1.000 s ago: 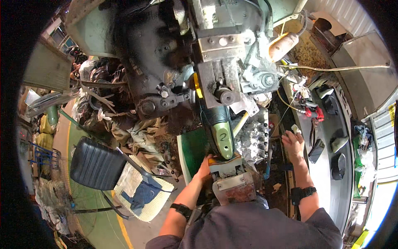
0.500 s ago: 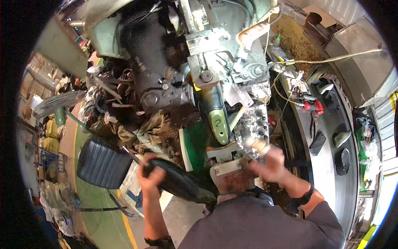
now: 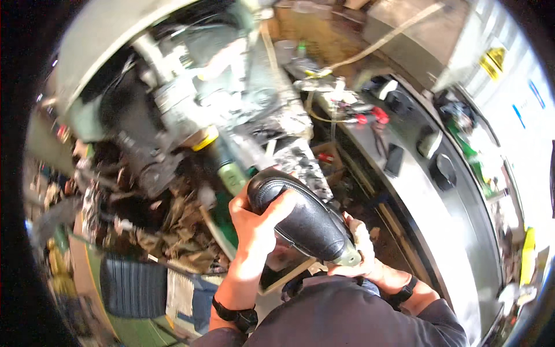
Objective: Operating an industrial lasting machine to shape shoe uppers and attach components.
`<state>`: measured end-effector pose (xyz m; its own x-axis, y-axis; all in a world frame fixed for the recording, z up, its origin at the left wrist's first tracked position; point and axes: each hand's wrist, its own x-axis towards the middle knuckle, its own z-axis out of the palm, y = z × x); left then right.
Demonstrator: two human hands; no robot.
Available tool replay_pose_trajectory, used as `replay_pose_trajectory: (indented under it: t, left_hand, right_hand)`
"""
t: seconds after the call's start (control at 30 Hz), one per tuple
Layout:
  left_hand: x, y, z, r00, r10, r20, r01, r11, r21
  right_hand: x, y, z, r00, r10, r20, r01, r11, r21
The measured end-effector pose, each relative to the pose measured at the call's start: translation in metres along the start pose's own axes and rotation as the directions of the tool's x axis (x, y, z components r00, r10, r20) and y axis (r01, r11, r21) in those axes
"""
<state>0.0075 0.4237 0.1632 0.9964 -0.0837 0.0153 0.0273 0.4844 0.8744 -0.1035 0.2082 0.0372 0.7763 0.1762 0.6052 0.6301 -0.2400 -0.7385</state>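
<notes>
A black leather shoe upper (image 3: 309, 217), stretched over a last, lies slantwise in front of my chest, its rounded toe toward the upper left. The pale green end of the last (image 3: 347, 256) sticks out at the lower right. My left hand (image 3: 254, 222) grips the toe end, thumb across the top and fingers on the far side. Around the last's end, my right hand (image 3: 365, 248) is closed, its palm partly hidden below. Just beyond the toe, a green last-shaped arm (image 3: 231, 178) juts from the machine (image 3: 185, 110).
A long bench (image 3: 425, 214) on the right bears a black phone-like slab (image 3: 393, 160), red-handled tools (image 3: 370, 115) and several dark shoe parts. At lower left stands a black ribbed seat (image 3: 133, 287). Crumpled brown scraps (image 3: 185, 237) lie below the machine.
The black shoe has moved from my left side to in front of my chest. My right hand has left the machine's metal plate and grips the last. The view has swung right.
</notes>
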Motion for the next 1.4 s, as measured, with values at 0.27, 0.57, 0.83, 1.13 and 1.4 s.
replay_pose_trajectory:
  t: [0.27, 0.57, 0.83, 1.13, 1.4]
  left_hand:
    - [0.006, -0.101, 0.129, 0.94, -0.286, 0.186, 0.304, 0.95, -0.074]
    - [-0.039, -0.356, 0.327, 0.635, -0.706, 0.313, 0.511, 0.688, 0.516]
    - [-0.068, -0.469, 0.352, 0.223, -0.764, 0.606, -0.114, 0.597, 0.794]
    - [0.024, -0.556, 0.434, 0.314, -0.507, 0.803, -0.703, 0.445, 0.555]
    - [0.018, -0.581, 0.542, -0.511, -0.518, 0.685, -0.362, 0.853, 0.375]
  right_hand:
    - [-0.079, -0.038, -0.087, 0.924, 0.046, -0.379, -0.171, 0.937, -0.304]
    - [-0.243, -0.026, -0.215, 0.344, 0.308, -0.887, -0.638, 0.77, 0.02]
    - [-0.501, -0.035, -0.496, -0.523, 0.627, -0.577, 0.384, 0.778, 0.497]
    - [-0.527, 0.059, -0.476, -0.267, 0.395, -0.879, -0.411, 0.779, 0.474]
    - [-0.325, 0.049, -0.334, -0.374, 0.761, -0.531, 0.128, 0.609, 0.783]
